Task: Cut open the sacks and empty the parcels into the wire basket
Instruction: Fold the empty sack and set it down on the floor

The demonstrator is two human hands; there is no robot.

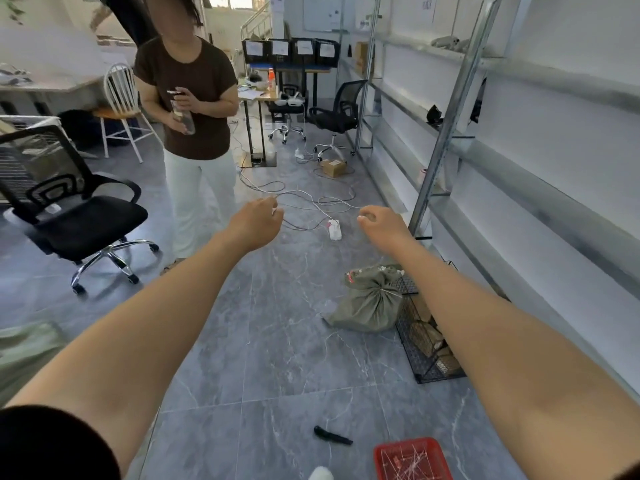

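A green sack (367,303), tied at the neck, lies on the grey floor against the black wire basket (412,355). The basket stands by the shelving and holds brown parcels (431,337). A black cutter (332,435) lies on the floor near me. Both my arms reach forward at chest height, well above the sack. The fingers of my left hand (258,223) are curled and hold nothing. My right hand (379,221) is likewise curled and empty.
A person in a brown top (187,98) stands ahead left, holding a bottle. Black office chairs (69,209) stand left and further back. Cables and a white power strip (334,229) cross the floor. Metal shelving (446,133) lines the right. A red tray (412,459) sits near my feet.
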